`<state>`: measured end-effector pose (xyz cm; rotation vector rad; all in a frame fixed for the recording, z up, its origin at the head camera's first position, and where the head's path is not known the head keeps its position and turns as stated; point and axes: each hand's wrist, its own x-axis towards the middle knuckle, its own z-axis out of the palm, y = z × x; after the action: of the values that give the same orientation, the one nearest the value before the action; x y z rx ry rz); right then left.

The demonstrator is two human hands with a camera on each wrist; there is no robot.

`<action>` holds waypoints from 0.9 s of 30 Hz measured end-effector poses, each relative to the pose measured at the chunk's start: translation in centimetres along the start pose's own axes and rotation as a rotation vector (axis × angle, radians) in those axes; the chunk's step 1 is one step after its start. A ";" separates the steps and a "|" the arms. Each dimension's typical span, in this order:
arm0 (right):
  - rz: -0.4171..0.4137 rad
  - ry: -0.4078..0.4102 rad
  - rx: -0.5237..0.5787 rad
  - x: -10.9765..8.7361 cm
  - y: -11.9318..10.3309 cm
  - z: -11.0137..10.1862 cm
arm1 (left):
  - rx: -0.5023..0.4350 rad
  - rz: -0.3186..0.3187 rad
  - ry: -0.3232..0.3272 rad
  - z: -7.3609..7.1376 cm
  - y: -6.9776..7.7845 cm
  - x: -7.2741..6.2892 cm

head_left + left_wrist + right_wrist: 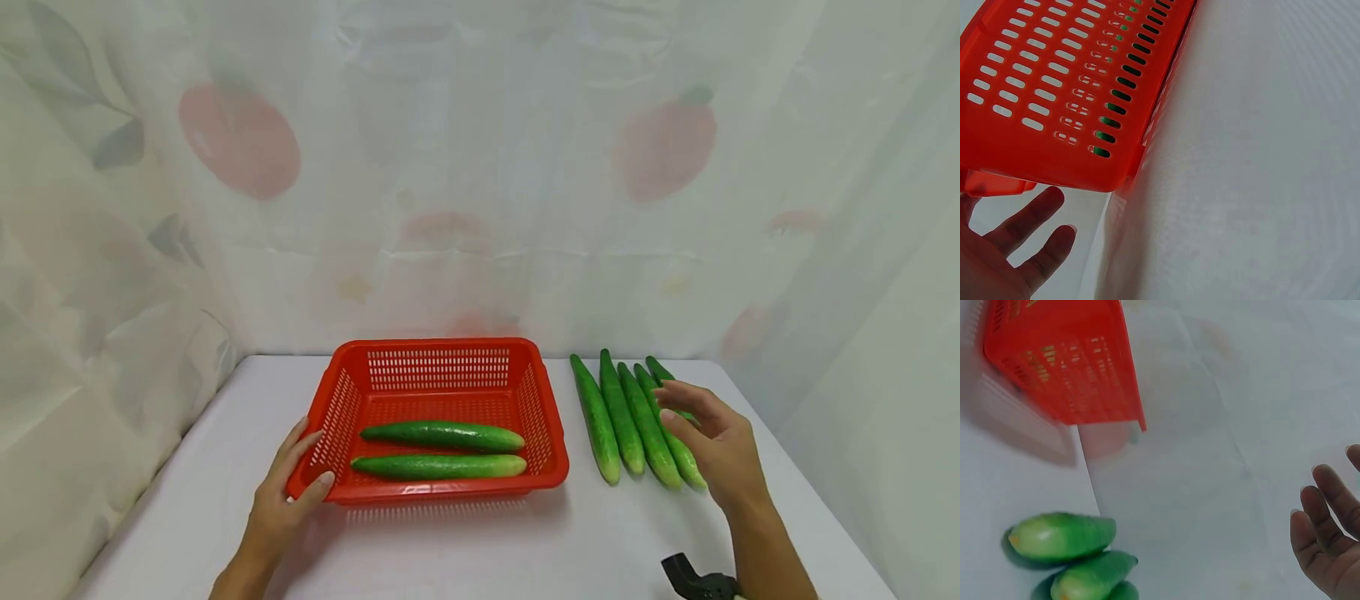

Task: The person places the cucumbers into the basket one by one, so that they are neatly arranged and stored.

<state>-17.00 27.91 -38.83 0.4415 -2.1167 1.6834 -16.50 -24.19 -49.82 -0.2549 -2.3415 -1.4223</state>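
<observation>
Two green cucumbers [442,435] lie side by side inside the red plastic basket [551,467]. At the basket's front left corner, my left hand [279,510] holds the rim, thumb over the front edge and a finger over the left edge. Two of its other fingers [1032,219] hang loosely just outside the rim in the left wrist view. To the right of the basket, several more cucumbers [598,421] lie in a row on the table. My right hand [720,442] hovers by the rightmost of them, fingers and thumb spread, holding nothing; it partly hides that cucumber.
The white table [450,554] ends at the back against a pale curtain [480,167] printed with fruit. Pale sheeting [82,317] rises along the left side, with a white wall [885,375] on the right. A black device [701,579] sits by my right wrist.
</observation>
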 end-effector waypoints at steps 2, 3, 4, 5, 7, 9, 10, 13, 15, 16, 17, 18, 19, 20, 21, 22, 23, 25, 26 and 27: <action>0.004 0.025 0.007 -0.1 0.3 -0.6 | -0.008 0.007 -0.001 -0.1 -0.1 0.1; 0.006 0.037 0.005 -0.1 0.5 -0.8 | -0.011 0.008 -0.002 -0.1 -0.1 0.1; 0.011 0.051 0.011 -0.2 0.6 -1.1 | -0.012 0.007 -0.002 -0.1 -0.1 0.1; 0.013 0.061 0.011 -0.2 0.8 -1.4 | -0.012 0.004 -0.001 -0.1 -0.1 0.1; 0.023 0.087 0.017 -0.3 1.0 -1.8 | -0.012 -0.002 -0.002 -0.1 -0.1 0.1; 0.031 0.108 0.015 -0.4 1.3 -2.2 | -0.015 -0.003 -0.002 -0.1 -0.1 0.0; 0.037 0.120 -0.002 -0.5 1.4 -2.4 | -0.017 -0.002 -0.003 -0.1 -0.1 0.0; 0.071 0.162 -0.067 -0.7 2.0 -3.0 | -0.016 -0.001 -0.004 0.0 -0.1 0.0; 0.094 0.191 -0.111 -0.7 2.4 -3.3 | -0.018 0.001 -0.004 0.0 -0.1 0.0; 0.112 0.210 -0.125 -0.8 2.6 -3.4 | -0.017 -0.001 -0.006 0.0 -0.1 0.0; 0.125 0.228 -0.125 -0.8 2.9 -3.6 | -0.016 0.000 -0.005 0.0 -0.2 0.0; 0.133 0.245 -0.125 -0.8 3.1 -3.7 | -0.019 0.001 -0.004 0.0 -0.2 0.0; 0.140 0.261 -0.119 -0.9 3.3 -3.8 | -0.021 0.003 -0.003 0.0 -0.2 0.0; 0.146 0.274 -0.116 -0.9 3.5 -3.9 | -0.024 0.005 -0.003 0.0 -0.2 0.0; 0.154 0.287 -0.109 -1.0 3.7 -4.1 | -0.026 0.006 -0.003 0.0 -0.2 0.0; 0.162 0.299 -0.089 -1.0 3.9 -4.2 | -0.025 0.013 -0.004 0.0 -0.2 0.0; 0.168 0.305 -0.072 -1.1 4.1 -4.3 | -0.028 0.015 -0.003 0.0 -0.2 0.0; 0.189 0.309 -0.040 -1.3 4.6 -4.6 | -0.031 0.019 -0.001 0.0 -0.2 0.0; 0.202 0.309 -0.020 -1.3 4.8 -4.8 | -0.033 0.022 -0.001 0.0 -0.2 0.0; 0.215 0.310 0.001 -1.4 5.0 -4.9 | -0.033 0.023 -0.001 0.0 -0.1 0.0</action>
<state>-17.62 33.83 -42.82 -0.0500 -1.9882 1.7366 -16.56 -24.26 -49.92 -0.2903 -2.3100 -1.4508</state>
